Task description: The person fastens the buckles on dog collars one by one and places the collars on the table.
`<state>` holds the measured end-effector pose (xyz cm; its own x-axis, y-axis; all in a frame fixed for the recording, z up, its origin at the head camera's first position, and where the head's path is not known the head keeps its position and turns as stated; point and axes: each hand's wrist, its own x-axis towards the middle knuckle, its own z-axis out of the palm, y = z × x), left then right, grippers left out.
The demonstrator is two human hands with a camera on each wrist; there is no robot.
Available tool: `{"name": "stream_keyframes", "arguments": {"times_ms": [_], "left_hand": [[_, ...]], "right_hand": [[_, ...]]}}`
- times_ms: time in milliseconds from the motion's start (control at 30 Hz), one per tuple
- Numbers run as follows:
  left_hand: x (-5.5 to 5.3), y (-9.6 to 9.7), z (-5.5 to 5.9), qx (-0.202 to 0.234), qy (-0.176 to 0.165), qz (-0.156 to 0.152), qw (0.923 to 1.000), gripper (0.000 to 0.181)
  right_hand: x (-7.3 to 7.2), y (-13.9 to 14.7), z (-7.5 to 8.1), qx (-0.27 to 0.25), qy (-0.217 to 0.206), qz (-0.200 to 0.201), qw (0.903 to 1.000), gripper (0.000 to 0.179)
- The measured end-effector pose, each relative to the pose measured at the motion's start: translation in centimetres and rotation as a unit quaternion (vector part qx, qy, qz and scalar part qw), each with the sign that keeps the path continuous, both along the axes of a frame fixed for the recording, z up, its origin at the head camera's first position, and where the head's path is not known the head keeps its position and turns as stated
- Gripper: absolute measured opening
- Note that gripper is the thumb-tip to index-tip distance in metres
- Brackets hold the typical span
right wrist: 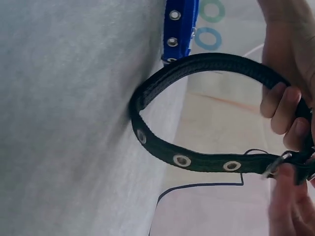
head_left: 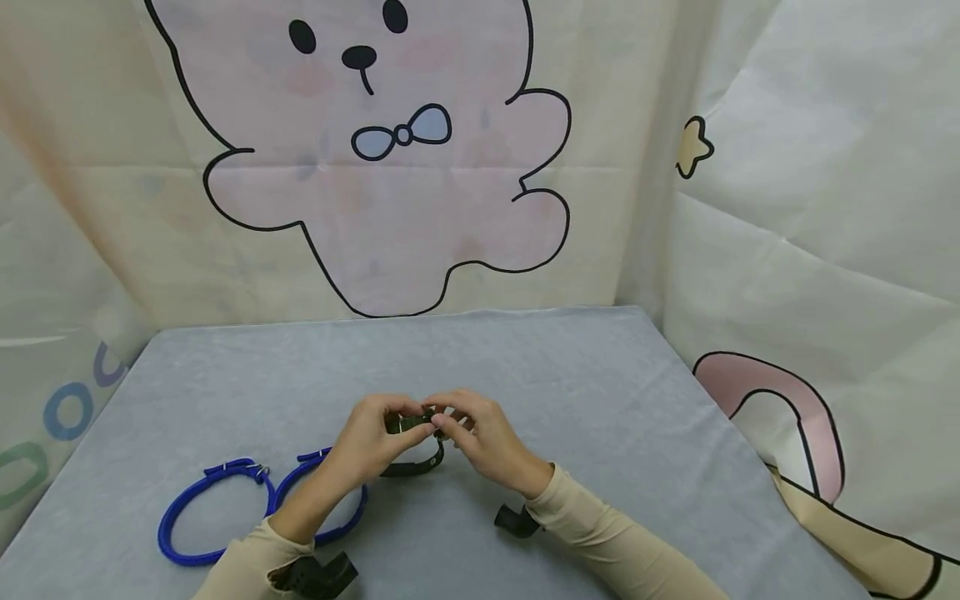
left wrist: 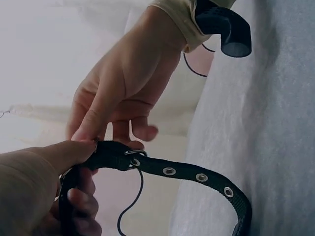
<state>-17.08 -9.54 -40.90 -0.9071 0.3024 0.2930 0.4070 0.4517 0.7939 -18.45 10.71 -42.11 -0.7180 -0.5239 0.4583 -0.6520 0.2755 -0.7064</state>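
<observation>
A dark collar [head_left: 411, 467] with metal eyelets forms a loop whose bottom rests on the grey table [head_left: 570, 392]. Both hands hold it up at its metal buckle [right wrist: 279, 163]. My left hand [head_left: 369, 442] pinches the strap beside the buckle, thumb on top in the left wrist view [left wrist: 54, 156]. My right hand [head_left: 480, 433] pinches the buckle end from the other side, fingers curled at it [left wrist: 123, 93]. The eyelet strap [left wrist: 197, 177] runs out from the buckle [left wrist: 132, 157] and curves down to the cloth. The loop [right wrist: 206, 64] stands open.
Two blue collars, closed into loops, lie on the table at the front left, one [head_left: 206, 508] left of the other [head_left: 324, 500], which my left forearm partly covers. A printed fabric backdrop [head_left: 375, 167] closes the back and right sides.
</observation>
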Motion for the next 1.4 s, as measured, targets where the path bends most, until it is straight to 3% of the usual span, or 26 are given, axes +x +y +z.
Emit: {"name": "stream_keyframes", "arguments": {"times_ms": [167, 333, 533, 767, 933, 1233, 1400], "left_hand": [[0.3, 0.1, 0.0, -0.030, 0.000, 0.018, 0.9994, 0.011], [0.5, 0.1, -0.1, -0.045, 0.010, 0.012, 0.9989, 0.011], [0.4, -0.1, -0.4, -0.018, 0.001, -0.001, 0.9998, 0.017], [0.2, 0.0, -0.3, 0.013, -0.008, 0.018, 0.9997, 0.015], [0.0, 0.1, -0.4, 0.021, 0.002, 0.013, 0.9997, 0.014], [0.2, 0.3, -0.7, -0.031, 0.012, 0.019, 0.9993, 0.017], [0.0, 0.2, -1.0, -0.083, 0.007, 0.028, 0.9961, 0.011]], "right_hand": [[0.0, -0.2, -0.1, -0.021, 0.015, 0.005, 0.9996, 0.018], [-0.1, -0.2, -0.2, -0.047, -0.003, 0.032, 0.9984, 0.025], [-0.3, -0.1, -0.3, -0.084, -0.047, 0.066, 0.9932, 0.025], [-0.8, 0.4, 0.1, -0.114, -0.111, 0.102, 0.9819, 0.021], [-1.1, 0.6, 0.0, -0.129, -0.116, 0.107, 0.9790, 0.018], [-1.1, 0.5, -0.3, -0.126, -0.071, 0.047, 0.9884, 0.016], [-1.1, 0.4, 0.1, -0.166, -0.037, 0.018, 0.9853, 0.018]]}}
